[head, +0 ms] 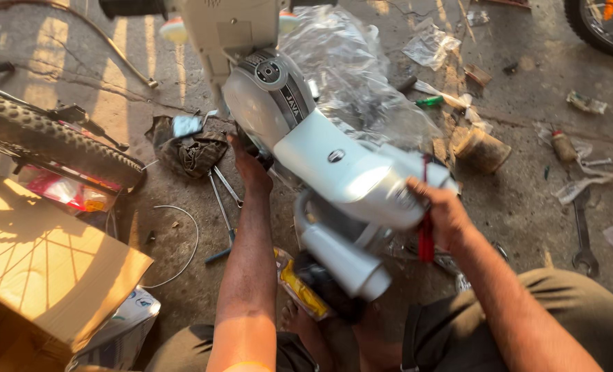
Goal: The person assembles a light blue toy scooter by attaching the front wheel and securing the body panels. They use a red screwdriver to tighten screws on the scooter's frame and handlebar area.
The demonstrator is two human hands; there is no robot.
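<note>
— What have you got in your hands, seen from the head camera?

— Your right hand (439,210) is clenched around a red-handled tool (426,238), pressed against the rear of the white toy motorbike (334,169). Your left hand (250,165) reaches under the bike's tank; I cannot tell what its fingers grip there.

— And where is the bike?

— It lies tilted on the concrete floor (527,200), just in front of your knees. Clear plastic wrap (355,76) bunches behind it. Left of the bike lie two spanners (222,200) and a dark rag (189,148); further left, a cardboard box (45,262). Well right of it rests another spanner (583,234).
</note>
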